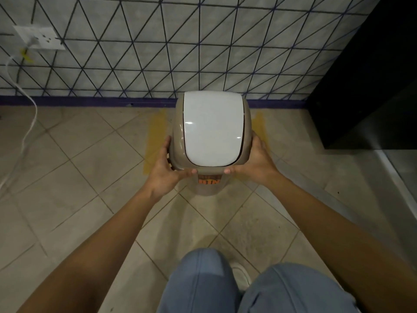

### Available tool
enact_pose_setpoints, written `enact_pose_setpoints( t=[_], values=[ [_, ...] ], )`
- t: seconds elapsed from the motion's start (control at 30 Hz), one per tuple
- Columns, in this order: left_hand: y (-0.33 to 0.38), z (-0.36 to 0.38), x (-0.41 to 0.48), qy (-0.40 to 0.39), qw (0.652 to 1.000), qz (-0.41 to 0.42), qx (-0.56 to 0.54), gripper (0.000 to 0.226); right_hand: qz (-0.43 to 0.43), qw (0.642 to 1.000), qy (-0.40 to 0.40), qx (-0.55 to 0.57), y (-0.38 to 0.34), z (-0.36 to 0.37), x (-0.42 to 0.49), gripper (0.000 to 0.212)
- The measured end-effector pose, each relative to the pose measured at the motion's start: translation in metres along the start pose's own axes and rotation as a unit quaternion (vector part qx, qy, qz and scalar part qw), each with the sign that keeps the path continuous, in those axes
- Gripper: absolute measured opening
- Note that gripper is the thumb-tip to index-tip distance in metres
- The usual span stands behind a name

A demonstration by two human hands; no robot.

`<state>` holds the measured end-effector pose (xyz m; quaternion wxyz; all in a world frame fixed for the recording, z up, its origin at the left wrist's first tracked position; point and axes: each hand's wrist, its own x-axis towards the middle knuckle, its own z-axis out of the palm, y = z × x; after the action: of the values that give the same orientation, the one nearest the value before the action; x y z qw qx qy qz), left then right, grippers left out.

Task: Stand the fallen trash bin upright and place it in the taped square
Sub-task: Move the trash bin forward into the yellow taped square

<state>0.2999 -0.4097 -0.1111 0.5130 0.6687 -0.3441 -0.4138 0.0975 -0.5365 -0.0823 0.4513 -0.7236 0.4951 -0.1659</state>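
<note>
Bin [211, 181] is upright, clamped between left hand [165, 168] and right hand [256, 161] at the lid rim, thumbs under the white flap [213, 129]. Yellow tape [155, 136] shows on both sides of the grip; base is hidden, so I can't tell if it's inside the square. Risks: flap swings under thumb pressure, grip slips, bin lands off the tape or bumps the wall [158, 41] beyond the hands.

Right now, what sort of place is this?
Probably an indoor room corner, maybe a home or office: tiled floor, patterned wall with a socket, and a swing-lid trash bin.
</note>
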Motion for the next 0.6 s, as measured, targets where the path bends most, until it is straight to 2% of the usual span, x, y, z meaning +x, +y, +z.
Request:
enact_pose_setpoints(
  t=[0.17,0.6],
  values=[
    [0.001,0.001,0.017,0.002,1.000,0.004,-0.024,0.114,-0.007,1.000,0.004,0.019,0.000,-0.001,0.016,0.130],
    [0.012,0.001,0.061,0.014,1.000,0.012,0.005,0.114,-0.033,0.999,0.013,-0.006,-0.007,-0.009,0.061,0.123]
  ],
)
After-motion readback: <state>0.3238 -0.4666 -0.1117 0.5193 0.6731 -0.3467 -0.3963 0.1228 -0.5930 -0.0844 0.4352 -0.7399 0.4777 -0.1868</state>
